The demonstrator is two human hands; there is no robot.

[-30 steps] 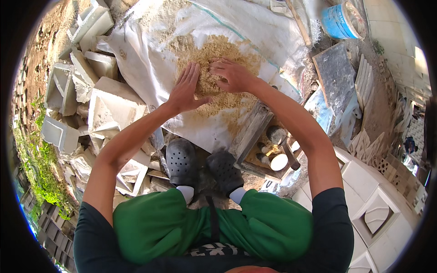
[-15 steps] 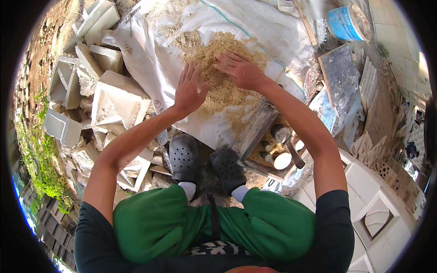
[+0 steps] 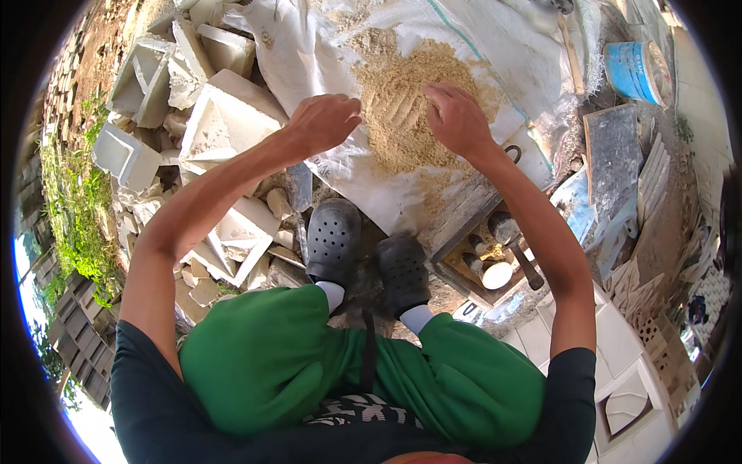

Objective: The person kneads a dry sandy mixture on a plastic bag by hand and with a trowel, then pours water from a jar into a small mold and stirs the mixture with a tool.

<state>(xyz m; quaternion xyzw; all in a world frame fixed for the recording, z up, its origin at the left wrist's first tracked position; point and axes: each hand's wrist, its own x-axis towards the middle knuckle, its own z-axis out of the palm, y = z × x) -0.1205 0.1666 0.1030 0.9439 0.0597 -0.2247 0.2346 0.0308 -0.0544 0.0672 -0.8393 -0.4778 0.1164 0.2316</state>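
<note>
A heap of tan, sand-like grains [image 3: 398, 108] lies on a spread white woven sack [image 3: 286, 39], with finger-wide grooves across its middle. At the heap's left edge my left hand [image 3: 325, 122] hovers over the sack, fingers loosely bent and thumb apart, nothing seen in it. My right hand [image 3: 462, 124] is over the heap's right side, its fingers curved with a gap to the thumb, also holding nothing visible. The undersides of both hands are hidden.
Broken white cast blocks [image 3: 228, 116] pile up on the left. Near my right forearm stands a wooden tray [image 3: 456, 251] with a hammer-like tool [image 3: 514, 236] and small pieces. A blue bucket [image 3: 630, 71] and a dark board [image 3: 610, 155] are farther right. My black clogs [image 3: 334, 240] touch the sack's near edge.
Both hands have drawn apart from their flat, spread pose on the grains and curled their fingers. Fresh grooves show in the heap. The whole view has shifted slightly.
</note>
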